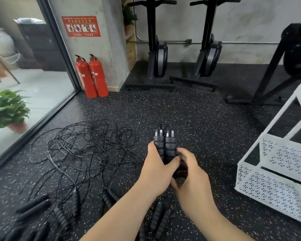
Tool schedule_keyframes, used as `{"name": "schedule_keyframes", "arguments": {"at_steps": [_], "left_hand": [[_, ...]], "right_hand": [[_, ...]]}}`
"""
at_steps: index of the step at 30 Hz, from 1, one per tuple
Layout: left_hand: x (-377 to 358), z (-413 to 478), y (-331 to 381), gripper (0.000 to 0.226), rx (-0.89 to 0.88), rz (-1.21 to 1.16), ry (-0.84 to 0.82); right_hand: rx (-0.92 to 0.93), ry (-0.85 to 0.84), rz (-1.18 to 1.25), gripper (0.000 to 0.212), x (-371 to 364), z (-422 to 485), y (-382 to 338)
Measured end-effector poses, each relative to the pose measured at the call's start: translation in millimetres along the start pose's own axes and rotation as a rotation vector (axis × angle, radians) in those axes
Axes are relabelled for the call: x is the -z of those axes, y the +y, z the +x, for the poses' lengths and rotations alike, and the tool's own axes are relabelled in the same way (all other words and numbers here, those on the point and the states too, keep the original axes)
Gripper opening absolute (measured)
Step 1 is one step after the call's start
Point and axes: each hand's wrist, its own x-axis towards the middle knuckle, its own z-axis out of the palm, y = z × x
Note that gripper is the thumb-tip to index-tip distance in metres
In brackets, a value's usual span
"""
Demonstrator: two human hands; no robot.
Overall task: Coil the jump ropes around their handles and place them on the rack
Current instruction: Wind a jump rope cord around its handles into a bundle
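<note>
My left grip (156, 166) clamps two black ribbed jump-rope handles (165, 145) parallel as a coiling core, right grip (187, 173) curled round their 6 o'clock ends.

I am holding both bare forearms up from the bottom edge, the left forearm (115, 213) slanting up to the right and the right forearm (214, 221) slanting up to the left, so that my wrists are meeting in front of me. My left hand (155, 171) is gripping the paired handles (165, 145) from the left. Its thumb (174, 162) is lying across their front, and the fingers are wrapping round behind, out of sight. My right hand (191, 173) is sitting just to the right, touching the left, back of the hand towards me, with its fingers (184, 153) curling round the handles' lower end.
</note>
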Motion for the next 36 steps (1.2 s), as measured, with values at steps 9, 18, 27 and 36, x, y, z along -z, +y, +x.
{"name": "schedule_keyframes", "arguments": {"at_steps": [9,18,27,36], "left_hand": [[3,2,-5,0.050,-0.010,0.031,0.029],[38,14,-3,0.043,-0.059,0.345,-0.074],[47,5,-10,0.037,-0.194,0.750,-0.621],[25,-3,-17,0.068,-0.421,1.086,-0.269]], "right_hand": [[0.000,0.008,0.028,0.088,-9,2,4],[0.145,-0.161,-0.150,0.090,10,14,1],[0.354,-0.299,-0.733,0.089,17,24,18],[0.172,-0.210,-0.843,0.054,6,20,-1]]}}
